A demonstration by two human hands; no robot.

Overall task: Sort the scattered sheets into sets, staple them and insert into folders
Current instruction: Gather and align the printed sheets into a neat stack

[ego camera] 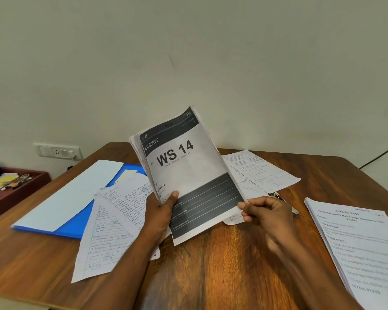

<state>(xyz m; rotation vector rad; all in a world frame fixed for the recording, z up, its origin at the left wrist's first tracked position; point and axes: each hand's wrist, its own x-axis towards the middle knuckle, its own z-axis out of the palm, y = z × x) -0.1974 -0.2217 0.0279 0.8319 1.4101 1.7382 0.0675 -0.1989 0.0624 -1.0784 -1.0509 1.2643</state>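
Observation:
I hold a stack of printed sheets [184, 173] upright above the wooden table [222, 260]; its top page reads "WS 14" and "BALCONY 2". My left hand [161, 215] grips the stack's lower left edge, thumb on the front. My right hand [269, 213] pinches the lower right corner of the top sheet. Handwritten lined sheets [112, 222] lie scattered at the left, partly over an open blue folder [74, 229]. More handwritten sheets [260, 171] lie behind the stack at the right. A typed stack [363, 247] lies at the far right.
A dark red tray [14, 186] with small stationery stands off the table's left side. A wall socket [58, 151] sits behind it. A small metal object [280, 198], partly hidden by my right hand, lies on the table.

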